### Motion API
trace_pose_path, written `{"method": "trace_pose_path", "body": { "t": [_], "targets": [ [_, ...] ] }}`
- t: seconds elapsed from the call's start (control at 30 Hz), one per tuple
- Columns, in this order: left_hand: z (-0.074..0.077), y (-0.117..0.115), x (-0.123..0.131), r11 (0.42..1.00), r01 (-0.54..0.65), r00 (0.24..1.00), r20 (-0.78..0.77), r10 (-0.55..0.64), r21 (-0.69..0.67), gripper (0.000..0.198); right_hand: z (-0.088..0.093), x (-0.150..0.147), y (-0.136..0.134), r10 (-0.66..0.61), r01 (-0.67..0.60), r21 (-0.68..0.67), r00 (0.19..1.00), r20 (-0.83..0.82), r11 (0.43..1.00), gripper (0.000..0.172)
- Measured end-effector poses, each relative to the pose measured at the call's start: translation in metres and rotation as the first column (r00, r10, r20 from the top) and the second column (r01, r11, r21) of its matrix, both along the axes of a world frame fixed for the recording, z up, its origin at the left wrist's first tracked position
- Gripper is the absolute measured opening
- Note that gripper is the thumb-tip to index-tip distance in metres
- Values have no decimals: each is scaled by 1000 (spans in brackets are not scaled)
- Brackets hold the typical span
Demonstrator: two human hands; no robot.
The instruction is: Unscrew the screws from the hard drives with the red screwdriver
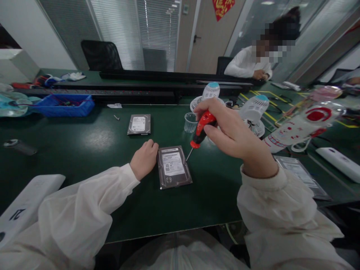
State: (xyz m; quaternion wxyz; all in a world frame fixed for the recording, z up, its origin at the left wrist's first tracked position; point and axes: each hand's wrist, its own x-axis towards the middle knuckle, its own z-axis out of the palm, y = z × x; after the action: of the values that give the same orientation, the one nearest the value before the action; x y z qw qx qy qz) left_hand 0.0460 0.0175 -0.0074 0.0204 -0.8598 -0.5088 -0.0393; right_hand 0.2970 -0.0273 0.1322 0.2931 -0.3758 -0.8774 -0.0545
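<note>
left hand (144,158): fingers curled together, touching hard drive's (174,167) left edge | hard drive: flat on green bench (84,146), label up | right hand (233,131): clamped on red screwdriver (201,127) (tip just beside drive's far right corner) | behind: second drive (139,124), plastic cup (190,122)

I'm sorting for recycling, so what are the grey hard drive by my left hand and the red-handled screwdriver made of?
Grey rectangular hard drive: seemingly bare metal casing, dull sheen, with a white paper label. Red-handled screwdriver: handle looks like moulded plastic or rubber, glossy; thin silvery shaft probably steel.
</note>
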Motion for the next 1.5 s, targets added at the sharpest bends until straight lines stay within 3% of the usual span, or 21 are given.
{"method": "trace_pose_path", "body": {
  "t": [0.2, 0.27, 0.37, 0.43, 0.6, 0.8, 0.9, 1.0, 1.07, 1.2, 1.37, 1.5],
  "targets": [
    [0, -1, 1, 1000, -5, 1000, -11, 5, -3, 22, 2, -3, -2, -213, 209, 63, 973, 83, 976, 36],
    [-1, -1, 0, 1000, 2, 1000, -11, -2, 7, 23, 3, -3, -3, -176, 172, 56, 981, 86, 984, 35],
    [-1, 0, -1, 1000, 11, 1000, -5, -11, 13, 23, 3, -2, -2, -6, 7, -13, 1000, 26, 1000, 36],
    [-2, 0, -1, 1000, 10, 1000, 0, -10, 10, 23, 3, -1, -1, 16, -16, -26, 1000, 0, 1000, 36],
    [-2, 1, -1, 1000, 14, 1000, 19, -14, 5, 23, 2, 0, 0, -232, 226, 71, 968, 98, 972, 44],
    [0, -1, -1, 1000, 13, 1000, -3, -13, 9, 22, 6, 1, -2, -23, 25, -55, 999, 29, 998, 39],
    [1, -2, 0, 1000, 2, 1000, -6, -2, 2, 22, 5, 0, -1, -152, 151, 14, 988, 40, 988, 33],
    [1, -1, 0, 1000, 5, 1000, 2, -5, 1, 22, 3, 1, 0, -274, 267, 100, 960, 65, 959, 40],
    [0, -1, 0, 1000, 4, 1000, 5, -4, 2, 22, 2, 1, 0, -233, 229, 71, 971, 58, 971, 39],
    [-3, 0, -2, 1000, 10, 999, 30, -11, 3, 22, 2, 2, 1, -21, 19, -66, 999, -34, 998, 37],
    [-4, 1, -3, 1000, 14, 997, 76, -14, 1, 24, 2, -1, 1, -98, 98, -8, 995, -31, 995, 28],
    [-4, 2, -3, 999, 30, 993, 118, -31, 9, 25, 1, -2, 1, -65, 66, 14, 997, -49, 998, 22]
  ]
}}
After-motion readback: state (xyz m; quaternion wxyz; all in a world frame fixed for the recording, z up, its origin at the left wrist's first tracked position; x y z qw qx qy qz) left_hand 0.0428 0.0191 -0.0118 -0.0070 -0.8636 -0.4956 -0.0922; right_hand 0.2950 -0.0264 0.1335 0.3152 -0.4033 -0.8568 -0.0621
